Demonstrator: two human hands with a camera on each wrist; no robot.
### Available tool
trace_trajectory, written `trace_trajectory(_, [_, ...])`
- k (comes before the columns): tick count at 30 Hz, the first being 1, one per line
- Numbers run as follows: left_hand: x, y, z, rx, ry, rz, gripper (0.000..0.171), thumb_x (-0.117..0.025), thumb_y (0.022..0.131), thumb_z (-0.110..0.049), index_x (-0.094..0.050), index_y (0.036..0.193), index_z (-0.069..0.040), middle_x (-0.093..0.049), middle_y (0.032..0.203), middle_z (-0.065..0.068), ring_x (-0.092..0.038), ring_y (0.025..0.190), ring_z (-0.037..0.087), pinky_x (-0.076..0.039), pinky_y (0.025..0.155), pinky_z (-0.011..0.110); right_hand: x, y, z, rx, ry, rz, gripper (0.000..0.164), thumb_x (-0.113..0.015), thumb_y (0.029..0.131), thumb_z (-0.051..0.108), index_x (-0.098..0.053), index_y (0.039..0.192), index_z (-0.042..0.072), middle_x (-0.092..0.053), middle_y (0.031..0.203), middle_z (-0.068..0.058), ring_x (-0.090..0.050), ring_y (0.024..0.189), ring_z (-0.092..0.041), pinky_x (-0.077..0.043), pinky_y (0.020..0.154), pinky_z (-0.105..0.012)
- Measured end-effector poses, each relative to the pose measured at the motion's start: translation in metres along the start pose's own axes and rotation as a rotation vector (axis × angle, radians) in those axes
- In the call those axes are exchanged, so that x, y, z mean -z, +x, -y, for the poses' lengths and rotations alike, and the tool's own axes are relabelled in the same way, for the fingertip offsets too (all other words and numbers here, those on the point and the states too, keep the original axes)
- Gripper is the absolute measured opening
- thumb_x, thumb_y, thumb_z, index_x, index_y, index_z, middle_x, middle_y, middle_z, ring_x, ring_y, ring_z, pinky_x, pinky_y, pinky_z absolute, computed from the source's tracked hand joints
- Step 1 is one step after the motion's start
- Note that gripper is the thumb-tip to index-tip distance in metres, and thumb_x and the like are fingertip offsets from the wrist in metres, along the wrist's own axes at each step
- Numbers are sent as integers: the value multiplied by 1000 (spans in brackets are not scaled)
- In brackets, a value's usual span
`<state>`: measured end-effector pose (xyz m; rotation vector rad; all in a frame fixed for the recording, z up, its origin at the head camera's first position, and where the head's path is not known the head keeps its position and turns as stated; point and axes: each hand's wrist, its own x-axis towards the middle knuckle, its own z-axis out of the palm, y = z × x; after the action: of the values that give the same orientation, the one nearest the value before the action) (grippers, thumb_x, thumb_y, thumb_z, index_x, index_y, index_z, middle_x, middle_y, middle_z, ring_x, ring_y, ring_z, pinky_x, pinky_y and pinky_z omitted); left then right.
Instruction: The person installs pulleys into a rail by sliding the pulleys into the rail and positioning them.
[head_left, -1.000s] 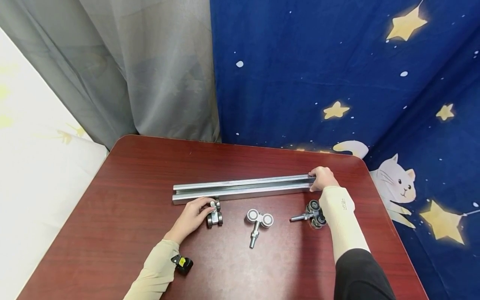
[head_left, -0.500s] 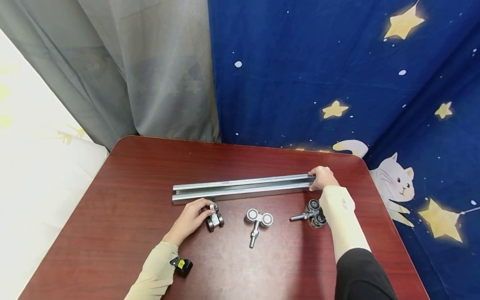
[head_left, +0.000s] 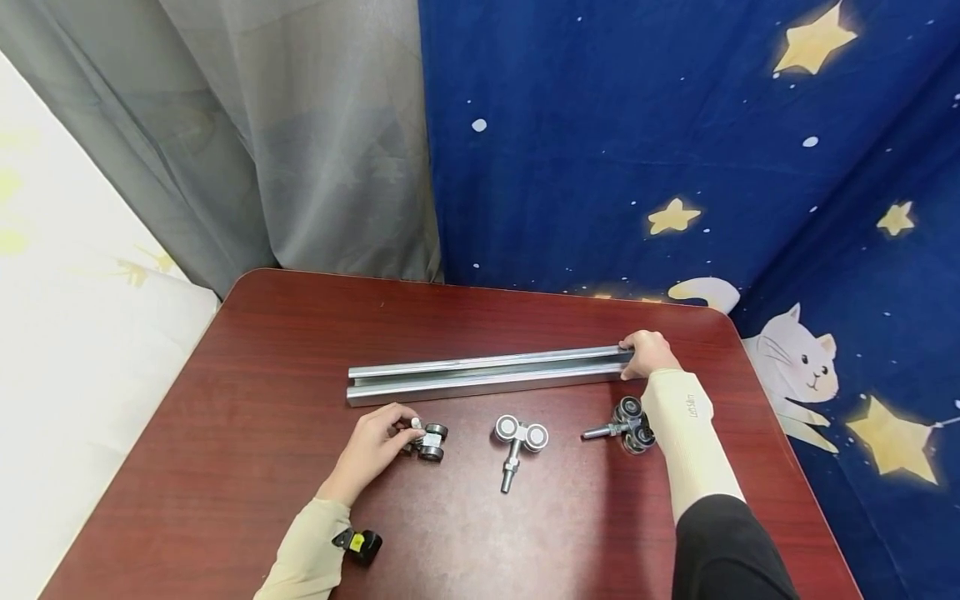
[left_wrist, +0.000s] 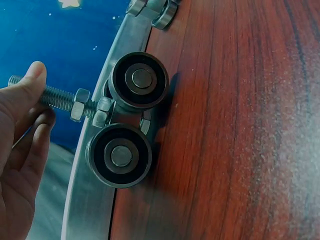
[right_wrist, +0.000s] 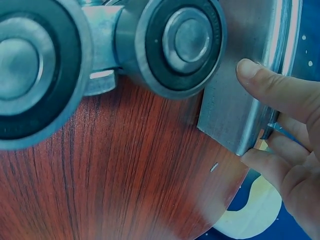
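My left hand point(head_left: 369, 443) pinches the threaded bolt of a roller trolley point(head_left: 432, 442) between thumb and fingers. In the left wrist view, the hex nuts point(left_wrist: 80, 105) sit between my fingertips and the trolley's dark-rimmed wheels point(left_wrist: 121, 156). The trolley is wheels-down close over the table, bolt pointing up, just in front of the left end of a steel C-channel rail point(head_left: 487, 387). My right hand point(head_left: 649, 355) grips that rail's right end, thumb on its near side and fingers around the far side. The rail's open slot faces up.
A second trolley point(head_left: 513, 457) lies flat in front of the rail's middle, bolt toward me. A third trolley point(head_left: 628, 427) lies beside my right forearm, bolt pointing left. The reddish-brown table point(head_left: 285, 350) ends at a rounded edge before grey and blue curtains point(head_left: 540, 167).
My left hand has drawn slightly left and toward me, turning the trolley so its wheels now point to the right. My right hand and the rail have stayed put.
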<state>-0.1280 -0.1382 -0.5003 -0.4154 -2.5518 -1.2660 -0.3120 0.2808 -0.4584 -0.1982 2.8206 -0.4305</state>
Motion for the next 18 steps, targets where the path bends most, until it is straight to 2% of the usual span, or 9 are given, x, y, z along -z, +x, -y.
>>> trace_trajectory(8, [3,-7,1,2,30,-90,19,-76,70,-9,-61,79,-16,-57,74,-10,-50,63,-1,-46,55,22,1,2,-2,15,-12,3,60,-82,59,9,-60,114,-3,-55,119,-25,-45,111,-44,-40,89,-53])
trace_trajectory(14, [3,-10,2,1,68,-110,21,-78,68,-10,-60,77,-17,-55,71,-12,-47,62,-1,-42,53,19,-1,3,-4,26,-10,2,61,-83,58,10,-61,114,-2,-55,119,-24,-44,113,-46,-38,91,-54])
trace_trajectory(18, [3,-10,4,-3,68,-92,22,-78,68,-12,-60,78,-19,-54,71,-15,-46,61,-1,-40,54,18,-2,4,-4,39,-17,-10,61,-83,57,10,-62,112,-3,-56,117,-23,-45,112,-45,-38,91,-54])
